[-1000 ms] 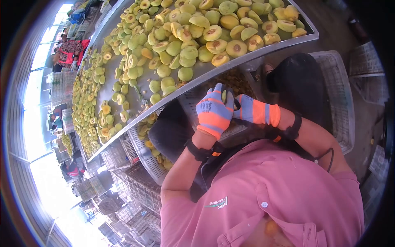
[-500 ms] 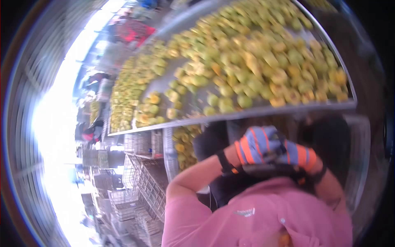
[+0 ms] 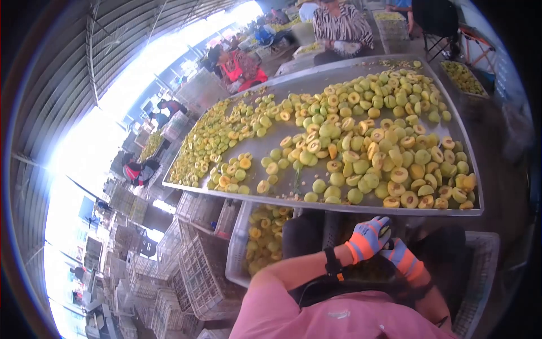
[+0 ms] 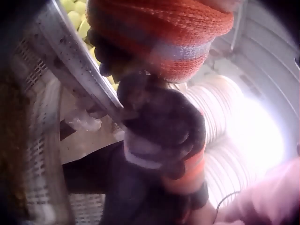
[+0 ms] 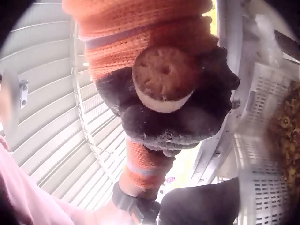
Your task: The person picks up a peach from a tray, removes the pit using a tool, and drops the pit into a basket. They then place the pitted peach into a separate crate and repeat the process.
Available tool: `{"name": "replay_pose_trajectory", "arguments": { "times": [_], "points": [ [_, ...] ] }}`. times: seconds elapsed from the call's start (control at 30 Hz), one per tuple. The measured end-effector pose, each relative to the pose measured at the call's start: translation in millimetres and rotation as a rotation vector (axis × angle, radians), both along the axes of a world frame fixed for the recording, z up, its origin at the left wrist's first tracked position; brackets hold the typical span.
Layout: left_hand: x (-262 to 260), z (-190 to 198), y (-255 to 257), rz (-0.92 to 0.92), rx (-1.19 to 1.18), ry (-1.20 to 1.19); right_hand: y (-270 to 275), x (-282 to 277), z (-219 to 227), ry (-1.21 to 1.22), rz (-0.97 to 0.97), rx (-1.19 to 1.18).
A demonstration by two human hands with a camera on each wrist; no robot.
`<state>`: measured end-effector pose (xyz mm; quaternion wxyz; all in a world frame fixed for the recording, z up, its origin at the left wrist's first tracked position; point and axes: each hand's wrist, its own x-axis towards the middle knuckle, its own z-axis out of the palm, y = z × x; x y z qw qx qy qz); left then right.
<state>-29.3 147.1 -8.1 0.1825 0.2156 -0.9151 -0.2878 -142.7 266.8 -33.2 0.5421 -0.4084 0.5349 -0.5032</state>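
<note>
Both hands wear orange and grey-blue gloves with dark palms and meet above the lap, below the near edge of a metal table (image 3: 339, 207). A small greenish fruit (image 3: 385, 230), plum-like, shows at the fingers of my left hand (image 3: 366, 240), which grips it. Close against it, my right hand (image 3: 404, 260) grips a tool. Only the round, brown, wooden-looking handle end (image 5: 164, 77) pokes out of the right fist in the right wrist view; its working end is hidden. Halved and whole yellow-green fruits (image 3: 367, 181) lie heaped on the table.
A white crate (image 3: 240, 248) of fruit halves stands left of the legs, another white crate (image 3: 480, 282) to the right. Stacked crates (image 3: 209, 277) fill the left side. Several people sit beyond the table, one in a striped top (image 3: 344, 28). A fruit-filled crate (image 3: 463, 78) lies far right.
The head view has swung up and outward, so more of the table and the people behind it show. Both hands stay together over the lap and appear lower in the picture.
</note>
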Motion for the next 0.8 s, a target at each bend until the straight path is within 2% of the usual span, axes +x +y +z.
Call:
{"name": "replay_pose_trajectory", "arguments": {
  "times": [0.07,0.13,0.27,0.37,0.43,0.53,0.6,0.63,0.7,0.77,0.8],
  "points": [
    [2,-15,1,0.037,0.055,0.017,3,-4,-28,0.111,0.069,-0.063],
    [6,-11,2,0.027,0.129,0.017,5,-6,-21,-0.023,0.101,0.009],
    [23,25,-6,-0.274,0.190,-0.017,11,4,6,-0.284,0.194,-0.038],
    [27,31,-12,-0.363,0.093,-0.086,12,6,0,-0.321,0.320,-0.054],
    [25,36,-14,-0.396,0.014,-0.155,11,10,4,-0.221,0.226,-0.089],
    [17,27,-9,-0.188,-0.014,-0.271,5,12,-2,-0.072,0.144,-0.027],
    [12,0,-9,-0.103,0.008,-0.163,-1,10,-23,0.030,0.049,0.061],
    [11,-7,-10,-0.062,0.019,-0.106,-1,9,-14,0.029,0.042,0.092],
    [13,-13,-12,-0.131,0.199,-0.025,2,7,4,0.029,0.034,0.164],
    [18,-9,-12,-0.204,0.324,0.062,8,2,-7,-0.205,0.136,0.155],
    [24,4,-8,-0.247,0.358,0.111,10,0,-11,-0.322,0.188,0.149]
  ]
}}
